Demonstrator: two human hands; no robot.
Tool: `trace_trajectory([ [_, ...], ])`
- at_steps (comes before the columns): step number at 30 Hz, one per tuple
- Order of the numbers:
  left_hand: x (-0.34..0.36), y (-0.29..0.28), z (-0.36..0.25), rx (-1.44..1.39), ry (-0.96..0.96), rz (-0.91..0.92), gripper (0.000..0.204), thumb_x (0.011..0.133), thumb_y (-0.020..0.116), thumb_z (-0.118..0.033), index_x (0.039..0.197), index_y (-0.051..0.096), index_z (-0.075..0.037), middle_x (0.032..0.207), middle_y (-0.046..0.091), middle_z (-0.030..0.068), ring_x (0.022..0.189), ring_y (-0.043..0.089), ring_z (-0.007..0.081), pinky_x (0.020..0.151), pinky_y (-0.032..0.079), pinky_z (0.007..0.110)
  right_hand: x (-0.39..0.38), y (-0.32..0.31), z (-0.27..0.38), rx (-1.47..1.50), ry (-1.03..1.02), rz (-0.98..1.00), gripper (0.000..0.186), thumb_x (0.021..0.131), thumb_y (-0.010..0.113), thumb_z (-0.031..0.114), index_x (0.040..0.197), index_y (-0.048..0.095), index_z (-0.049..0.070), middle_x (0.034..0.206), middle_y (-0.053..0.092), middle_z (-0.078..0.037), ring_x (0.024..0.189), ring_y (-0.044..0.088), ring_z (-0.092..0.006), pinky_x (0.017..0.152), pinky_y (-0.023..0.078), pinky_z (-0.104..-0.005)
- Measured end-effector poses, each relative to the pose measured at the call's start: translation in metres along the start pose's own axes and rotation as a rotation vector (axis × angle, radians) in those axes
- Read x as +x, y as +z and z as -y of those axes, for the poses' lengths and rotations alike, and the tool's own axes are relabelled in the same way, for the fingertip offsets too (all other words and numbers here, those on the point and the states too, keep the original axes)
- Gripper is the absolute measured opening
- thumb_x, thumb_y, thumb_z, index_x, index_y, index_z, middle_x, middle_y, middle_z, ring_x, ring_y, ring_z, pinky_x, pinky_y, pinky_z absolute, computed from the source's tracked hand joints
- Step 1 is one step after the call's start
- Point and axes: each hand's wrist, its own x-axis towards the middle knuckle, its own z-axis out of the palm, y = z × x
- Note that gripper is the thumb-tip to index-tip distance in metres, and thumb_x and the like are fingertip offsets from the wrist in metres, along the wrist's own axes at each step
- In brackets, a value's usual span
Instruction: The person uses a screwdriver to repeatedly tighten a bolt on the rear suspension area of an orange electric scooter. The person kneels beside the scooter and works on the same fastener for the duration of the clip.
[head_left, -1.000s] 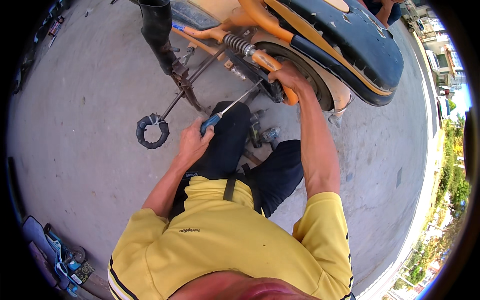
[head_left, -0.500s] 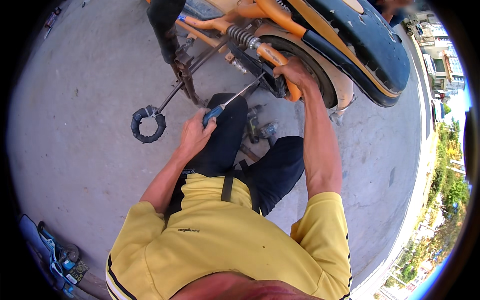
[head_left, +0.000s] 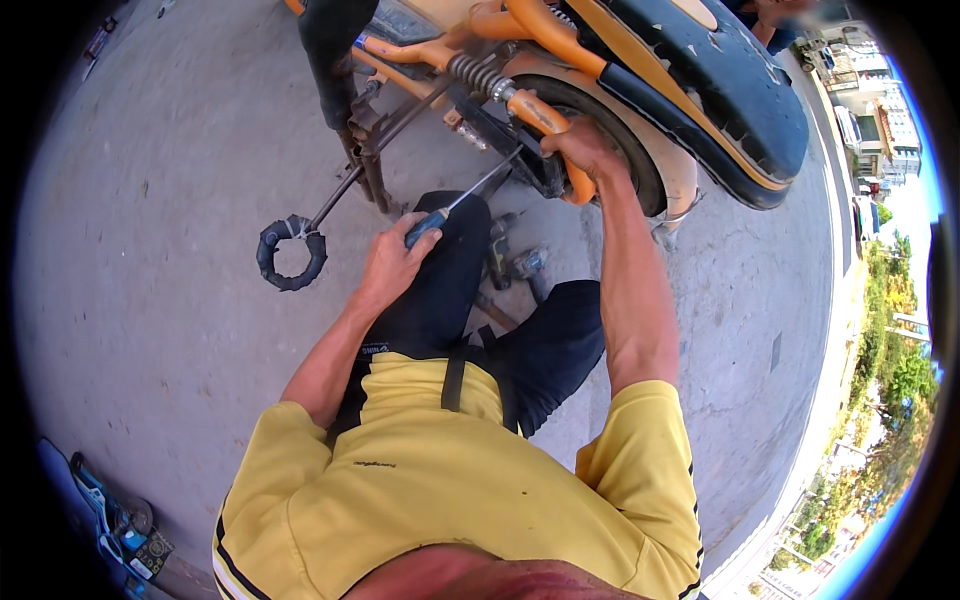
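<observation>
My left hand (head_left: 398,255) is closed round the blue handle of a screwdriver (head_left: 424,228), whose long shaft points up and right into the dark metal bracket (head_left: 532,174) beside the rear wheel (head_left: 640,176); whether its tip touches is hard to tell. My right hand (head_left: 585,150) grips the orange tube (head_left: 535,115) under the coiled spring (head_left: 480,75) of the scooter. The black and orange seat (head_left: 730,110) overhangs the wheel. Left of the bracket, rusty metal rods (head_left: 370,150) reach down to a black wrapped ring (head_left: 292,262).
Power tools (head_left: 505,255) lie on the concrete (head_left: 170,250) beside my knees. A blue wheeled object (head_left: 120,520) sits at lower left, small items (head_left: 97,40) at upper left. Another person's hand (head_left: 775,15) shows at top right, with parked vehicles (head_left: 848,130) and plants (head_left: 895,380) beyond.
My left hand and the screwdriver have moved slightly up, and my right hand is slightly higher in the picture along with the scooter. Both hands keep their holds.
</observation>
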Motion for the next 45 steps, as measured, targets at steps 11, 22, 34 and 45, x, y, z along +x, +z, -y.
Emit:
trace_trajectory([
  [11, -0.013, 0.000, -0.027, 0.370, 0.222, -0.138, 0.033, 0.096, 0.072, -0.028, 0.121, 0.070, -0.006, 0.087, 0.072, 0.0241, 0.081, 0.071, 0.0449, 0.070, 0.056, 0.048, 0.009, 0.005, -0.012, 0.027, -0.016, 0.011, 0.048, 0.062, 0.080, 0.026, 0.091, 0.067, -0.010, 0.085, 0.064, -0.016, 0.077, 0.063, -0.0272, 0.073, 0.049, -0.0409],
  [22, -0.001, 0.004, 0.004, 0.082, 0.157, -0.140, 0.034, 0.096, 0.075, -0.026, 0.119, 0.072, -0.001, 0.086, 0.072, 0.0233, 0.076, 0.073, 0.0356, 0.069, 0.055, 0.040, 0.013, 0.007, -0.015, 0.008, -0.051, -0.003, 0.044, 0.063, 0.079, 0.024, 0.088, 0.067, -0.009, 0.083, 0.064, -0.016, 0.077, 0.063, -0.0267, 0.075, 0.049, -0.0390],
  [34, -0.008, 0.013, 0.008, 0.119, 0.227, -0.190, 0.030, 0.095, 0.075, -0.019, 0.119, 0.071, -0.001, 0.088, 0.071, 0.0256, 0.080, 0.071, 0.0431, 0.069, 0.055, 0.044, 0.010, 0.004, -0.012, -0.004, -0.017, 0.018, 0.047, 0.063, 0.080, 0.025, 0.093, 0.071, -0.009, 0.087, 0.069, -0.019, 0.082, 0.068, -0.0299, 0.078, 0.051, -0.0389],
  [45, -0.004, 0.018, 0.020, 0.303, 0.356, -0.241, 0.033, 0.094, 0.076, -0.021, 0.121, 0.069, -0.004, 0.093, 0.072, 0.0186, 0.079, 0.070, 0.0399, 0.069, 0.056, 0.045, 0.013, 0.006, -0.015, 0.014, -0.022, 0.015, 0.048, 0.063, 0.080, 0.025, 0.094, 0.070, -0.009, 0.089, 0.069, -0.020, 0.085, 0.069, -0.0299, 0.080, 0.051, -0.0385],
])
